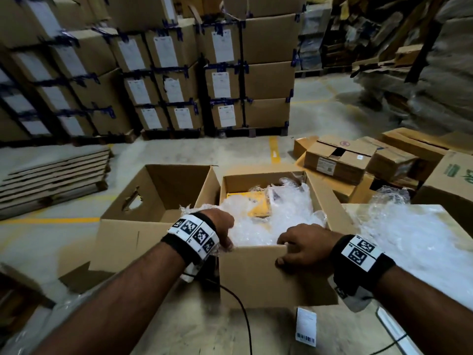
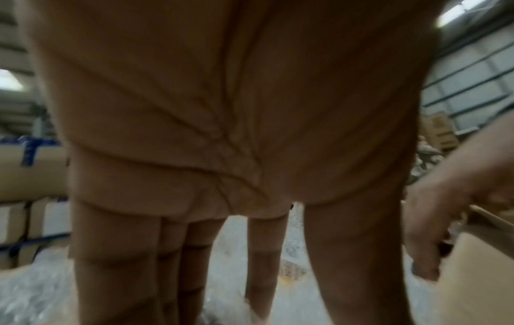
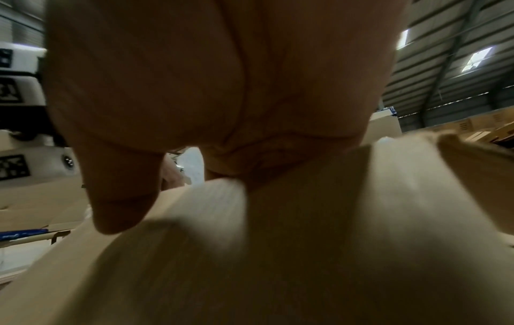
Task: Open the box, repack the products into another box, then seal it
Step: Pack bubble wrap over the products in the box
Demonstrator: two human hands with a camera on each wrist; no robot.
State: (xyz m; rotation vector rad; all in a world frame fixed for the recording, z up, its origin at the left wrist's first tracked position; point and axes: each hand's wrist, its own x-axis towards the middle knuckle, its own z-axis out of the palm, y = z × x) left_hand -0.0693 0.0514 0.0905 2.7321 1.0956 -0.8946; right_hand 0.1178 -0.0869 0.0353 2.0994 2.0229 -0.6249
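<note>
An open cardboard box (image 1: 268, 275) stands on the table in front of me, filled with crumpled bubble wrap (image 1: 268, 221) over a yellow product (image 1: 258, 206). To its left, an empty open box (image 1: 122, 237) with a handle hole touches it. My left hand (image 1: 222, 231) is at the full box's near left corner, and its straight fingers (image 2: 116, 263) point down into the bubble wrap (image 2: 228, 252). My right hand (image 1: 299, 247) grips the box's near wall, fingers over the rim and thumb (image 3: 119, 198) on the outer cardboard (image 3: 306, 263).
More bubble wrap (image 1: 409, 231) is heaped on the table at the right. A barcode label (image 1: 305, 326) and a black cable (image 1: 240, 308) lie near the front. Palletised cartons (image 1: 179, 73), flattened cardboard (image 1: 53, 175) and open cartons (image 1: 340, 160) stand on the floor beyond.
</note>
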